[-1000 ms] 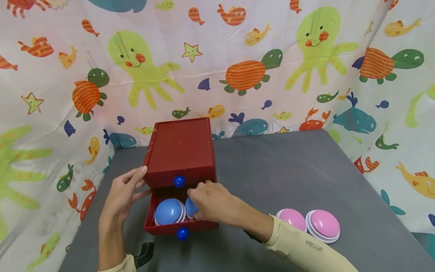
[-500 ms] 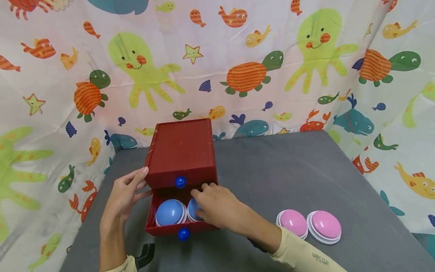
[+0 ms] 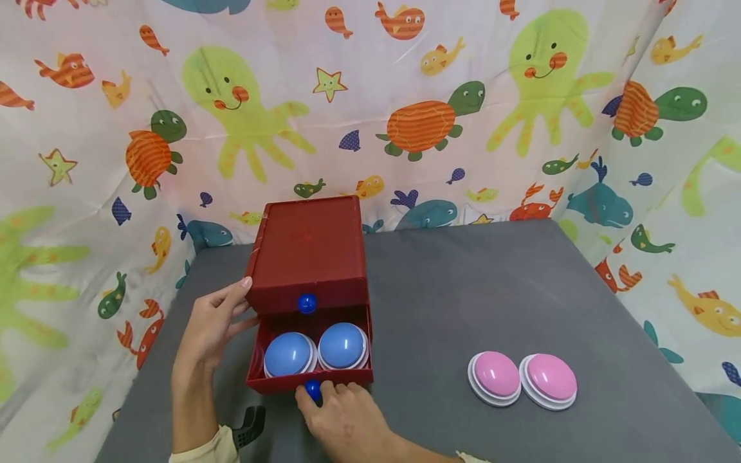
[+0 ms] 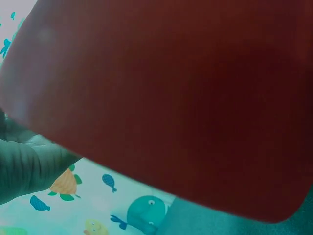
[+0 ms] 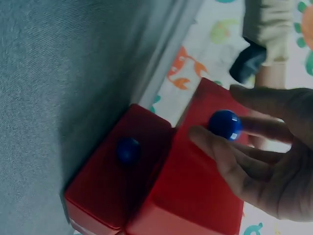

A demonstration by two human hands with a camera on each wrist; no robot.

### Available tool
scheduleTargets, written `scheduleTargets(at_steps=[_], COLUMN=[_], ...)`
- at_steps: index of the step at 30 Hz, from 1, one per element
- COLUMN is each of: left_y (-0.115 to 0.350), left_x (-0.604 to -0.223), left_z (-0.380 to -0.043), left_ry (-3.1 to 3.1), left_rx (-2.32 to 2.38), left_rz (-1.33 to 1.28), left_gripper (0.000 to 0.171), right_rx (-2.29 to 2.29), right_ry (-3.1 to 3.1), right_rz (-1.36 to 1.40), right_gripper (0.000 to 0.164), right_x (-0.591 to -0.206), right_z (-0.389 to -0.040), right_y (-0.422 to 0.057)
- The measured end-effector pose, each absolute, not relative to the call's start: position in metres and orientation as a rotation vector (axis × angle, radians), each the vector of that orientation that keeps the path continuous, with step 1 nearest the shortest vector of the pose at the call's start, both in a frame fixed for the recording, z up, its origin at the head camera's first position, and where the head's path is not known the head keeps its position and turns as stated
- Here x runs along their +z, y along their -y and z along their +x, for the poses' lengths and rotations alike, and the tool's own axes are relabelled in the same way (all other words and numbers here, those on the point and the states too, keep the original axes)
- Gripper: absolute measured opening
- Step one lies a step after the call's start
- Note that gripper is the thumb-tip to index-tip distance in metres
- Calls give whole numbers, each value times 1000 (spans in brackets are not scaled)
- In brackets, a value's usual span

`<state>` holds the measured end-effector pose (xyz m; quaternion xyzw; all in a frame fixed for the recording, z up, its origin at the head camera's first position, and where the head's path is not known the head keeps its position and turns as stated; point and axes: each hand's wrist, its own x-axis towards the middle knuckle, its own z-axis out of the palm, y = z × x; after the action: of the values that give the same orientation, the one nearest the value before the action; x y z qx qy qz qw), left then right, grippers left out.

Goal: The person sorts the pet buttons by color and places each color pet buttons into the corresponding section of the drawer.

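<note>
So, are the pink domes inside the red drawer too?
No, both pink domes sit on the gray table, to the right of the red drawer.

Dome pair (image 3: pixel 341 344) in drawer (image 3: pixel 276 384), second pair (image 3: pixel 551 376) right

Dressed in cream, fitted with black

Sleeved in pale cream, with a creased left sleeve (image 3: pixel 208 450) ending in a soft edge. Fitted beside it with a black wrist piece (image 3: pixel 250 427), angular, bent, jutting sideways. Covered likewise opposite, with just a sliver of right sleeve (image 3: pixel 470 458) showing. Bare in left hand (image 3: pixel 207 325) and right hand (image 3: pixel 346 418) alike.
</note>
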<state>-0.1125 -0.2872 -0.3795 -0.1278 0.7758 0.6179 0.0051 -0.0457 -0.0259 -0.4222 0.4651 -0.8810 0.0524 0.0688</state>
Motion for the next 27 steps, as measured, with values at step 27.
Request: scheduleTargets(at_steps=[27], left_y=[286], left_x=[-381], left_z=[-116], left_ry=[-2473], left_rx=[1908], left_rz=[-417], left_gripper=[73], right_rx=[165], right_ry=[2839], right_rz=[1253], right_gripper=[45], right_x=[-419], right_z=[-52], right_y=[50])
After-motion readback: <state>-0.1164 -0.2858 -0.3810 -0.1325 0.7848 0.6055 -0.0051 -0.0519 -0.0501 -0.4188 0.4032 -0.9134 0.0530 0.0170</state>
